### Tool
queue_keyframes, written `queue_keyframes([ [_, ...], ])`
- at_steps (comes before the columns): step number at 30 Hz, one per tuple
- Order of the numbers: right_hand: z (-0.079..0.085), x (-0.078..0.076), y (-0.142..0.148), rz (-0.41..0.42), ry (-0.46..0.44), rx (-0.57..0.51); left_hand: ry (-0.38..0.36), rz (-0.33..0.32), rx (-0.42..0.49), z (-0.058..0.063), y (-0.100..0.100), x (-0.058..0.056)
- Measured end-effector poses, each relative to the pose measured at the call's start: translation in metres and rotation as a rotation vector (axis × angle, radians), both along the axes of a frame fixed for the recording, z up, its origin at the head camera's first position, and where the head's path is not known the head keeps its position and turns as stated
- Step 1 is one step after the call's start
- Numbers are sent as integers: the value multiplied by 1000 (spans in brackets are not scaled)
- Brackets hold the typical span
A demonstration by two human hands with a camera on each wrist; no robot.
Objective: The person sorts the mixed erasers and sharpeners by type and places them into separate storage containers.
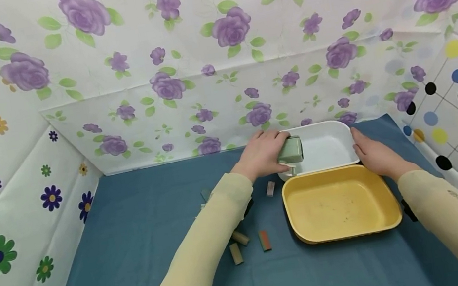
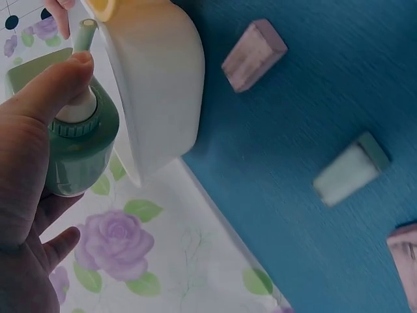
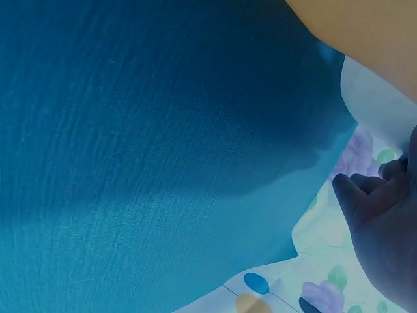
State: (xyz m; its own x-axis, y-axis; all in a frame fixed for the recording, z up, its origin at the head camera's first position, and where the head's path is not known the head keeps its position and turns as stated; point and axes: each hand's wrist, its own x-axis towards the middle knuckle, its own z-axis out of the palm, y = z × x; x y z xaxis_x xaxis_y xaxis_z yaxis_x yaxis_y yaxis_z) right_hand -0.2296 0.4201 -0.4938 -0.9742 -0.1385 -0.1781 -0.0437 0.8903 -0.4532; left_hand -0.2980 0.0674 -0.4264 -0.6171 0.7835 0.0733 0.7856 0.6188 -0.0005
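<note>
My left hand [image 1: 259, 154] grips a green pump bottle [image 1: 290, 150] over the left side of a white basin [image 1: 329, 143]. The bottle lies tilted, its base toward the basin. In the left wrist view, the thumb presses along the white pump neck [image 2: 79, 107] and the fingers go behind the bottle. At the basin's right end, my right hand [image 1: 375, 152] holds the rim. Only part of that hand shows at the edge of the right wrist view, with its fingers close to the basin's outer wall [image 3: 378, 98].
A yellow basin [image 1: 341, 200] stands just in front of the white one. Small blocks lie left of it: a pinkish one [image 1: 270, 188], a red and green one [image 1: 264, 240] and tan ones [image 1: 236, 254]. My left forearm partly covers others. Patterned sheets line the back and sides.
</note>
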Motion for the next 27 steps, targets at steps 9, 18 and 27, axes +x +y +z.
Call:
queue_keyframes([
  [9, 1, 2, 2, 3, 11, 42, -16, -15, 28, -1, 17, -1],
  [18, 3, 1, 0, -12, -7, 36, 11, -6, -7, -5, 37, -7],
  [27, 1, 0, -3, -5, 22, 67, 62, -9, -129, -17, 71, -7],
])
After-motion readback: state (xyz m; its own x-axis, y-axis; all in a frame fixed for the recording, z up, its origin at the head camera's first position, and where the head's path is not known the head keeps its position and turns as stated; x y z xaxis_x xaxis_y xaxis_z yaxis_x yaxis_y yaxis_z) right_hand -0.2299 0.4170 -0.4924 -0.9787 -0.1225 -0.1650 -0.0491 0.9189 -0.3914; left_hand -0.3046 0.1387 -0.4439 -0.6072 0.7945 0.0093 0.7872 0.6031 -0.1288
